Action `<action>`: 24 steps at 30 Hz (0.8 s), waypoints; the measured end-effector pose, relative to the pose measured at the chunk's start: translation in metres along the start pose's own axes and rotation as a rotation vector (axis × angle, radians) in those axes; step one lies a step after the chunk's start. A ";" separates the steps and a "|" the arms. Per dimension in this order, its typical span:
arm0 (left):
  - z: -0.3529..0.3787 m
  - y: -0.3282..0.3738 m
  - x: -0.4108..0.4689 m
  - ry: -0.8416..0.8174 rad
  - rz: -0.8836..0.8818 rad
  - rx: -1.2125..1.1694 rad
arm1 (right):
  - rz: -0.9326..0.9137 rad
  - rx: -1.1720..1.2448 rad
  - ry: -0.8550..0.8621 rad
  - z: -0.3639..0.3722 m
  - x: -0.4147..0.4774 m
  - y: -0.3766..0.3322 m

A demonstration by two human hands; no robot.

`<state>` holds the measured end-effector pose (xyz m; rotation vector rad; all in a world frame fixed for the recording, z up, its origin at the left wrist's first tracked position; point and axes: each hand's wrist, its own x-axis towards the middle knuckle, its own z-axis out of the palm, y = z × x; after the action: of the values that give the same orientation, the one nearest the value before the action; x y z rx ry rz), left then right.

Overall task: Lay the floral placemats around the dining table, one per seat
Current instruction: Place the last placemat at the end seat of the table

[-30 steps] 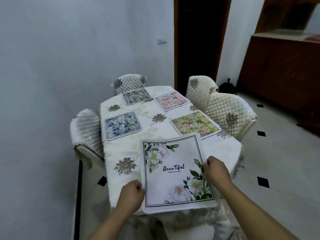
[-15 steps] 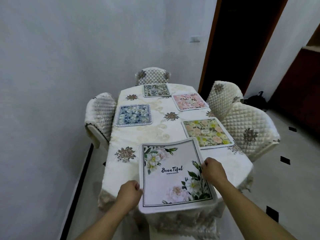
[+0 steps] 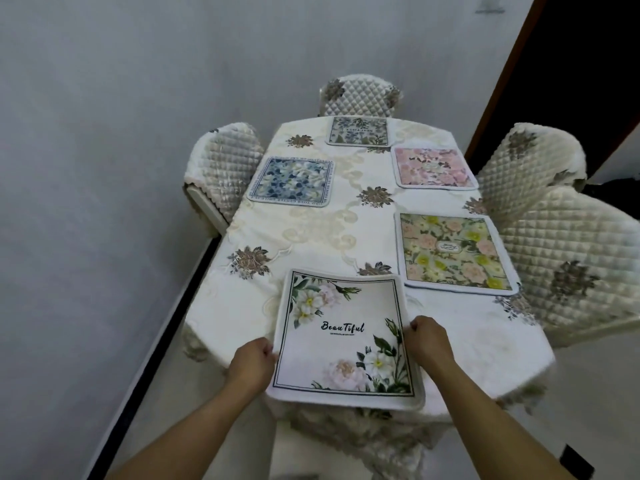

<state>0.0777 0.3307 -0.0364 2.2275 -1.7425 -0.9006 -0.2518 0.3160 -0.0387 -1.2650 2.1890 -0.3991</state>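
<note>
A white placemat with "Beautiful" lettering [image 3: 343,336] lies at the near end of the dining table [image 3: 311,230], its near edge over the table's rim. My left hand [image 3: 251,363] grips its left edge and my right hand [image 3: 427,344] grips its right edge. Four other floral placemats lie flat on the cream tablecloth: a yellow-and-pink one [image 3: 450,252] at the right, a pink one [image 3: 431,168] beyond it, a blue one [image 3: 292,181] at the left, and a grey-blue one [image 3: 358,130] at the far end.
Quilted cream chairs stand at the table: one at the left [image 3: 221,161], one at the far end [image 3: 360,98], two at the right [image 3: 530,161] [image 3: 575,258]. A grey wall runs close along the left. A dark doorway [image 3: 581,64] is at the back right.
The view has swung to face the table squarely and come closer. The white placemat has settled lower onto the near end, both hands still on its edges.
</note>
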 end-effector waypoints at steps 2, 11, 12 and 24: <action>0.002 0.004 0.002 -0.002 -0.012 0.007 | 0.005 -0.003 -0.005 0.003 0.006 0.004; 0.020 0.001 0.009 -0.005 -0.023 0.071 | 0.020 -0.015 -0.029 0.022 0.017 0.015; 0.021 0.000 0.010 -0.003 -0.024 0.081 | 0.024 -0.009 -0.029 0.024 0.017 0.017; 0.039 -0.001 0.013 0.072 0.026 0.274 | -0.090 -0.285 0.097 0.043 0.002 0.019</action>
<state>0.0591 0.3282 -0.0726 2.3589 -1.9584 -0.5980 -0.2394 0.3250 -0.0835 -1.5277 2.3392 -0.1903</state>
